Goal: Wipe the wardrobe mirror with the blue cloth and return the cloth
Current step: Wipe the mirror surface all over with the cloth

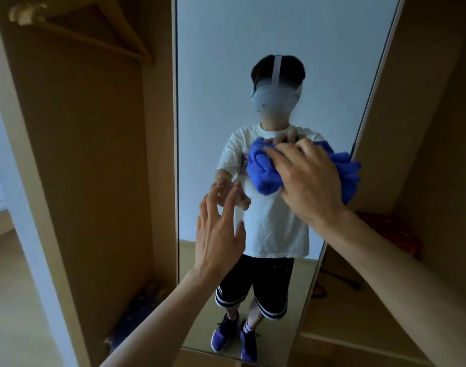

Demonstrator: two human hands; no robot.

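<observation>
Blue cloth (pixel 263 168) gripped against mirror (pixel 226 62) by right hand (pixel 311 178); left hand (pixel 218 234) spread, empty, below-left.

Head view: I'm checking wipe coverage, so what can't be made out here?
All in the head view:
- Glass under the blue cloth and right hand: covered by them.
- Mirror top: cut off by the frame edge.
- Whether the left hand touches the glass: unclear.
- Bundle on the wardrobe floor: blurred.
- Red thing, right: partly behind the forearm.
</observation>
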